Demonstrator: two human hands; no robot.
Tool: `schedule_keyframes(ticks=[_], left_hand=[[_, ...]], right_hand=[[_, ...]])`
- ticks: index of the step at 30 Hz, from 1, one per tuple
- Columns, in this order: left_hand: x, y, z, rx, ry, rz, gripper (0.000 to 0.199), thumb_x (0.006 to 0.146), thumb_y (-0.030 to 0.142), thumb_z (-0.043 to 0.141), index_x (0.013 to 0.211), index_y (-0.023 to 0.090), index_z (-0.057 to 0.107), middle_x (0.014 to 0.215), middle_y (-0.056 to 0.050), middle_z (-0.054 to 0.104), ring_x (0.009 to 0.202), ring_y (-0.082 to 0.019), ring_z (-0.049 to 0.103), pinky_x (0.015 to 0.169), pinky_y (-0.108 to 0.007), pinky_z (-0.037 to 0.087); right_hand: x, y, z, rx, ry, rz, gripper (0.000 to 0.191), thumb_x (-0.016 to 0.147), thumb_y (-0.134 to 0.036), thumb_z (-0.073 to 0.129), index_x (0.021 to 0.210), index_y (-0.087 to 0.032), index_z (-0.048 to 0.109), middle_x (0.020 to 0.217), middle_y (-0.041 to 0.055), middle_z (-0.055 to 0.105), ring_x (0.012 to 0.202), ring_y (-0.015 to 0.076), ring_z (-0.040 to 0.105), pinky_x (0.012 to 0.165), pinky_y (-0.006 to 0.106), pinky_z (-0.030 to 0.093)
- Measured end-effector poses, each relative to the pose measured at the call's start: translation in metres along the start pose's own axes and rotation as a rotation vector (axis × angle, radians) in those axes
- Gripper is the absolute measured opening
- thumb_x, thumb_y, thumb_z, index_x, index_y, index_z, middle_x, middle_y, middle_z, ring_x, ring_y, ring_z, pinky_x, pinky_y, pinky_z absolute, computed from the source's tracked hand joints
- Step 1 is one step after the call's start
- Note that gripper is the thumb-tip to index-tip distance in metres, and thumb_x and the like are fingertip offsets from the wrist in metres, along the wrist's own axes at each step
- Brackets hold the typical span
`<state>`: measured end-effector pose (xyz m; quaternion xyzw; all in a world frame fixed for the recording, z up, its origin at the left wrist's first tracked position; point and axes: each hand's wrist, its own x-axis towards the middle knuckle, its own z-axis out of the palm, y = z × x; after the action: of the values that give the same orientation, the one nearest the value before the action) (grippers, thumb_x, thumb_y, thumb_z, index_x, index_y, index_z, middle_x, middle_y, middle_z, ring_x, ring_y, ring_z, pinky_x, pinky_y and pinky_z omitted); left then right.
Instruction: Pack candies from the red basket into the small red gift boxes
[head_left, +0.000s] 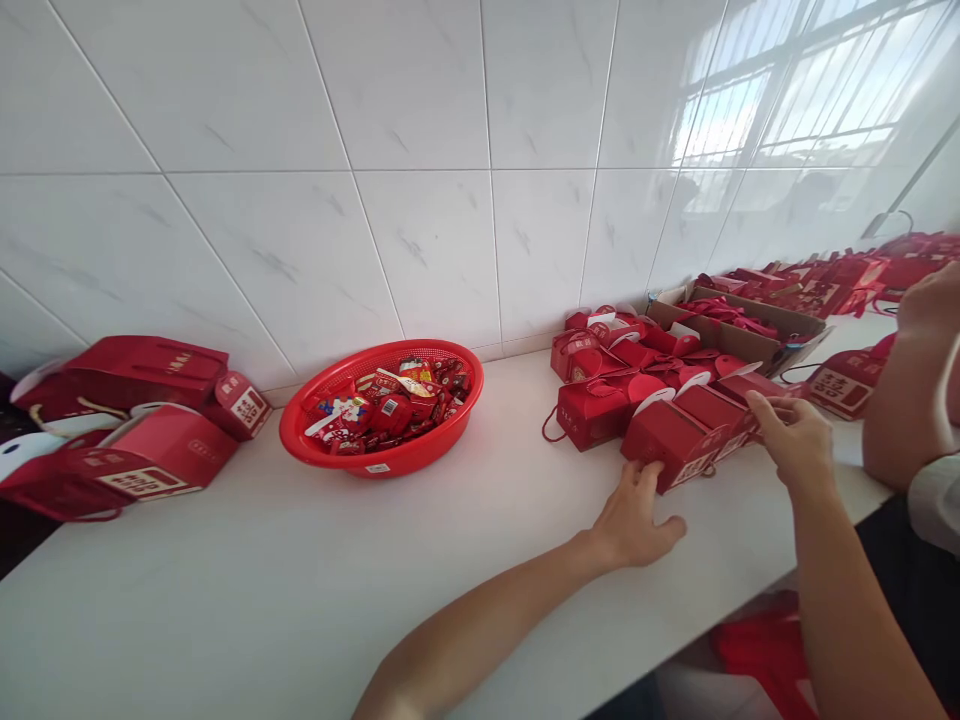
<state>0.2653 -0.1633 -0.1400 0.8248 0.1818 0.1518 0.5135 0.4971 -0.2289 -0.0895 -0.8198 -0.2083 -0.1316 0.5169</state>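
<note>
My left hand [637,518] rests at the near left corner of a red gift box [667,440], its fingertips against the side and its thumb spread away. At the right end of that front row, my right hand [795,440] has its fingers closed at the edge of another red box [739,395], whose upper flap stands up. The fingertips there are partly hidden. Behind them sit several more red boxes [596,410] with rope handles and rounded lids, packed close together.
A red plastic basket [300,455] of wrapped sweets [390,410] stands mid-table by the tiled wall. More red boxes [157,450] lie at the left. A cardboard carton [799,350] with red ribbons stands at the back right. Another person's arm [904,400] is at the right edge.
</note>
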Motion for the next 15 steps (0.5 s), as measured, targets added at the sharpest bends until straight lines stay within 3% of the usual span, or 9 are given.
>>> schedule_keyframes(ticks=[4,7,10,15], left_hand=[[0.008,0.003,0.005,0.007,-0.007,-0.010,0.084,0.077,0.039,0.064,0.152,0.011,0.039,0.151,-0.021,0.040,0.137,-0.038,0.046,0.116,-0.051,0.040],[0.013,0.006,0.005,-0.001,-0.012,-0.026,0.086,0.077,0.039,0.064,0.154,0.013,0.037,0.155,-0.020,0.038,0.139,-0.038,0.045,0.117,-0.051,0.039],[0.020,0.006,0.006,0.002,-0.012,-0.009,0.087,0.077,0.038,0.064,0.155,0.013,0.036,0.157,-0.020,0.037,0.141,-0.038,0.043,0.117,-0.051,0.039],[0.030,0.005,0.007,-0.002,-0.004,0.038,0.079,0.075,0.035,0.068,0.148,0.015,0.046,0.151,-0.018,0.047,0.135,-0.038,0.050,0.112,-0.053,0.044]], right_hand=[[0.003,-0.011,0.004,0.054,-0.025,0.158,0.030,0.071,-0.047,0.066,0.077,-0.018,0.060,0.078,0.0120,0.069,0.067,0.0211,0.060,0.064,0.036,0.052],[0.000,-0.013,-0.003,0.054,0.018,0.207,0.028,0.069,-0.046,0.067,0.074,-0.021,0.057,0.078,0.0095,0.067,0.073,0.0249,0.062,0.073,0.043,0.054],[-0.004,-0.014,-0.009,0.061,0.097,0.205,0.027,0.068,-0.045,0.065,0.078,-0.022,0.054,0.085,0.0112,0.068,0.086,0.0305,0.066,0.085,0.051,0.054],[-0.015,-0.028,-0.014,0.130,0.176,0.103,0.027,0.070,-0.040,0.062,0.087,-0.020,0.054,0.113,0.0211,0.069,0.107,0.0322,0.068,0.095,0.046,0.053]])
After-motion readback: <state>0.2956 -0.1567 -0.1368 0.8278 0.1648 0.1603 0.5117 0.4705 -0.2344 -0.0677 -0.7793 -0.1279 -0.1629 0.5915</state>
